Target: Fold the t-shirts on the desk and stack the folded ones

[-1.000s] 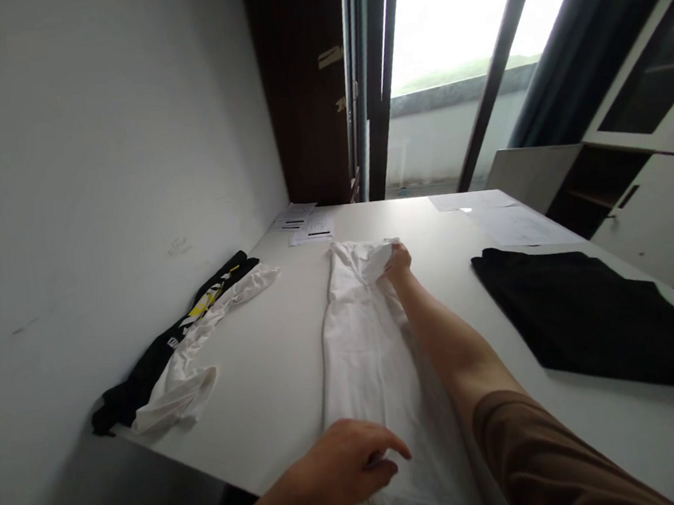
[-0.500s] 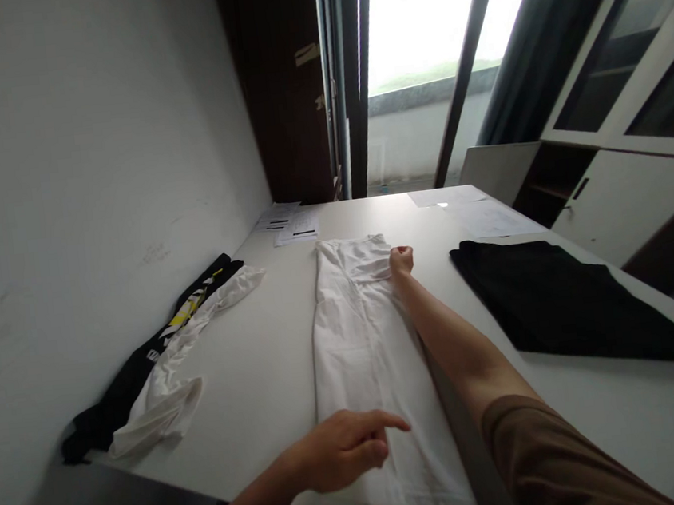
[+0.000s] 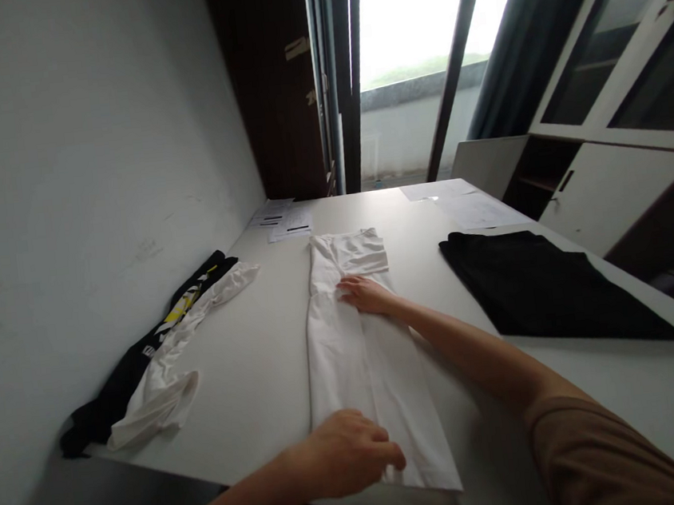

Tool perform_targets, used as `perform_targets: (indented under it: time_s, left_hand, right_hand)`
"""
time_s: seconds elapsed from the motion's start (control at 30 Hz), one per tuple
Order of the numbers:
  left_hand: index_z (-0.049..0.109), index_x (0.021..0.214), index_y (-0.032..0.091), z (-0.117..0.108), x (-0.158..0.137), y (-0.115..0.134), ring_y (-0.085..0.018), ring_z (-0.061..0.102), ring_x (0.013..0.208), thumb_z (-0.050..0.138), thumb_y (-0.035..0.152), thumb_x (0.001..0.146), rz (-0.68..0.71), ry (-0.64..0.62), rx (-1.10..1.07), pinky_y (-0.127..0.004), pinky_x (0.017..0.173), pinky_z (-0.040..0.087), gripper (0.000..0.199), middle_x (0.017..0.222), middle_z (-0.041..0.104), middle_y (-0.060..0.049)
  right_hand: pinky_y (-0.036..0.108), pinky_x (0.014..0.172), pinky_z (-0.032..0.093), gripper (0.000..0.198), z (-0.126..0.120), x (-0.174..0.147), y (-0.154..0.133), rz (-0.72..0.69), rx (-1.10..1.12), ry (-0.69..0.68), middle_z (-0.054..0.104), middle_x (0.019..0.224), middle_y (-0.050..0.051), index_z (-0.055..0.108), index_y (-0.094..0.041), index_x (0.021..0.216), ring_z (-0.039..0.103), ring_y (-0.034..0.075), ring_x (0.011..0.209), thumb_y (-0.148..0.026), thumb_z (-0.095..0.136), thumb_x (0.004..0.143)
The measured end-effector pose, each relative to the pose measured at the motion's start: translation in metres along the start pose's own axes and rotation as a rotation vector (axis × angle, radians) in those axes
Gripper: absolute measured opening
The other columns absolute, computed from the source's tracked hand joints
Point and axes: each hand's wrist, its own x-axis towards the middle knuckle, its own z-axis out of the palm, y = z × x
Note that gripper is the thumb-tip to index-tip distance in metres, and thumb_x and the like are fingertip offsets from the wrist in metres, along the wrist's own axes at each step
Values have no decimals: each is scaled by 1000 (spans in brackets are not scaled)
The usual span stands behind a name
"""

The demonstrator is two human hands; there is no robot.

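A white shirt (image 3: 338, 349) lies folded into a long strip on the white table, its hem toward me. A short sleeve (image 3: 367, 253) is laid across its far end, with creases in the fabric. My right hand (image 3: 365, 292) rests flat on the shirt just below that sleeve, fingers stretched out to the left. Over the near end, beside the hem, is my left hand (image 3: 349, 452), its fingers loosely bent and nothing visible gripped. The tips of its fingers are partly hidden.
Along the wall at left lie a black garment (image 3: 125, 379) with yellow and white print and a crumpled white garment (image 3: 171, 362). A folded black cloth (image 3: 551, 290) lies to the right. Paper sheets (image 3: 289, 224) and more papers (image 3: 477, 210) are at the table's far end.
My right hand has let go of the sleeve at the shirt's right edge and moved left and nearer onto the shirt. My left index finger, stretched out before, is now bent down.
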Motion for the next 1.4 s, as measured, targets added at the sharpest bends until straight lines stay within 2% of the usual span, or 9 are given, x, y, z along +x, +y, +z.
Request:
perform_targets:
  time_s: [0.13,0.27,0.33,0.5,0.7,0.83,1.1,1.23,1.4]
  left_hand:
    - [64,113,24,-5,3,4,-20,71,87,68,26,92,36,11,39,-32,77,48,22,96,75,0]
    - [61,103,20,-6,-4,2,-24,68,81,72,60,84,24,8,91,-35,74,47,45,91,71,-4]
    - [59,94,21,-7,-9,-1,-22,67,81,72,53,88,15,4,122,-34,74,45,35,89,70,-4]
    - [54,80,22,-13,-12,2,-17,65,76,67,30,94,36,-8,55,-30,70,42,21,80,67,0]
    - [54,80,21,-18,2,5,-15,62,71,68,26,93,42,-39,-155,-25,64,39,20,77,66,1]
    - [62,86,21,-18,9,-6,-12,59,68,66,23,95,70,-46,-355,-21,65,40,10,75,63,3]
    - [61,81,18,-25,21,-55,-14,56,73,56,22,96,-165,366,-380,-25,69,44,16,79,61,-1]
    - [64,87,19,-29,29,-93,-21,61,99,54,25,98,-263,590,-264,-35,93,49,17,97,66,-6]
    - [63,133,20,-17,31,-148,-28,48,139,56,33,100,-335,467,-95,-46,120,35,36,146,57,-13]
  right_hand:
    - [53,119,32,47,2,6,-27,151,-151,10,55,151,14,61,-24,143,40,34,146,-48,54,103]
    - [53,123,25,55,13,6,-49,-140,-114,-115,41,164,10,54,-29,152,32,32,153,-51,54,102]
    - [53,123,26,55,19,4,-54,-236,-84,-174,41,164,9,50,-30,155,34,31,153,-52,50,104]
    - [62,120,26,61,28,7,-57,-208,-131,-161,39,165,12,46,-29,158,35,36,151,-57,47,104]
    - [63,119,28,61,32,15,-63,-174,-142,-139,41,164,10,49,-31,156,34,37,152,-59,47,103]
    - [58,121,27,53,26,7,-68,-337,-76,-155,45,161,8,47,-32,157,36,30,151,-48,47,106]
    - [49,123,28,48,15,-27,-66,-308,1,-135,51,157,8,53,-27,153,39,25,150,-37,48,106]
    - [49,123,29,44,-3,-73,-64,-273,14,-106,50,158,9,57,-27,149,40,25,150,-36,48,107]
    - [49,126,25,46,-29,-135,-64,-208,70,-116,46,161,7,54,-30,152,39,24,151,-36,47,107]
